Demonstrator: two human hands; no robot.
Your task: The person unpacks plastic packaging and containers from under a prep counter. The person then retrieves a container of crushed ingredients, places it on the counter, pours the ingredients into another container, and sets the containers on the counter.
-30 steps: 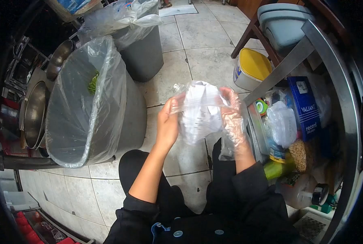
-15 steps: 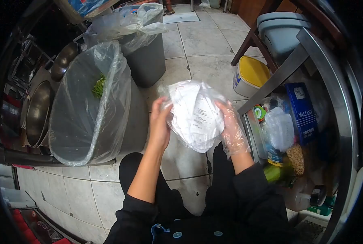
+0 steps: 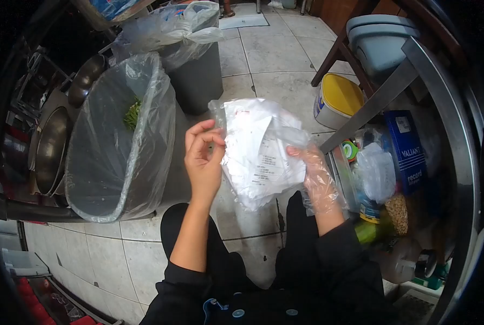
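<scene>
Barely readable, bagged papers (image 3: 258, 154) sit between the hands (image 3: 201, 162) (image 3: 319, 176).

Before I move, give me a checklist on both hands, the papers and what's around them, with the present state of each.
1. Right hand has the papers: ok, it holds their right side.
2. Left hand has a grip: cannot tell; its fingers curl at the left edge, contact unclear.
3. Both hands covered alike: not ok; clear plastic covers the right, the left is bare.
4. Print readable: not ok; it faces the camera but is too small to read.
5. Papers apart from the lined bin with greens: ok, they are held to its right.
6. Yellow lid on the tub: ok.
</scene>
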